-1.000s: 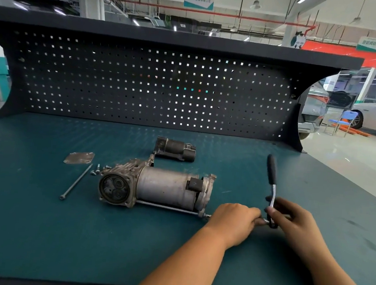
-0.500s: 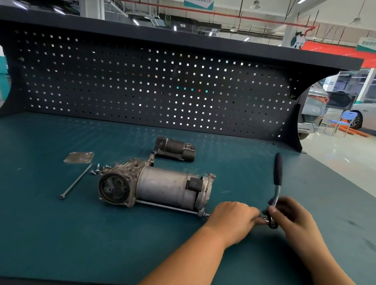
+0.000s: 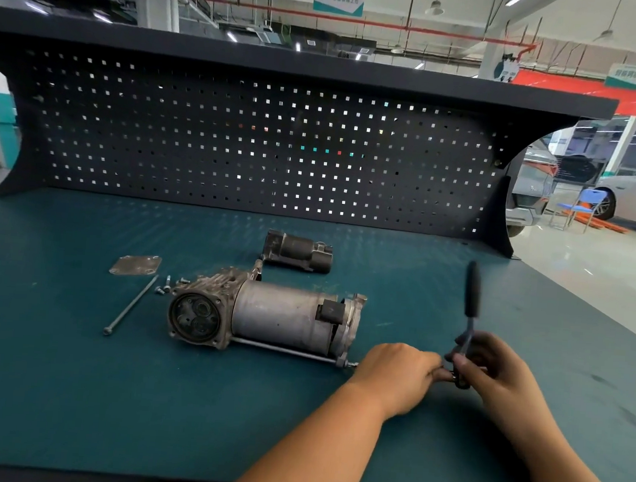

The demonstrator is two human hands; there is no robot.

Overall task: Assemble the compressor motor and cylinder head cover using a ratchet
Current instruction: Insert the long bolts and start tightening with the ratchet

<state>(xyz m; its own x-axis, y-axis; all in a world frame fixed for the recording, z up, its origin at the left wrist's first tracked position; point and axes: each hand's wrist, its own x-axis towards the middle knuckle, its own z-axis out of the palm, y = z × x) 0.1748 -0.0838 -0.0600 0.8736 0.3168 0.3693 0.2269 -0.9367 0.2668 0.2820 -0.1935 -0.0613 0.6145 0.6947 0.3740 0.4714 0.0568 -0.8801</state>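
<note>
Head view: grimy compressor [image 3: 276, 317] lies sideways; left hand [image 3: 397, 374] and right hand [image 3: 498, 373] apparently pinch upright ratchet [image 3: 472, 293].

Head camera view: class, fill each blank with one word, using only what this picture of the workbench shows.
1. The ratchet handle points straight ____ from the mat.
2. The loose long bolt lies to the ____ of the compressor motor.
3. The small dark part sits between the compressor motor and the perforated ____ at the back.

Missing words: up; left; pegboard.
</note>
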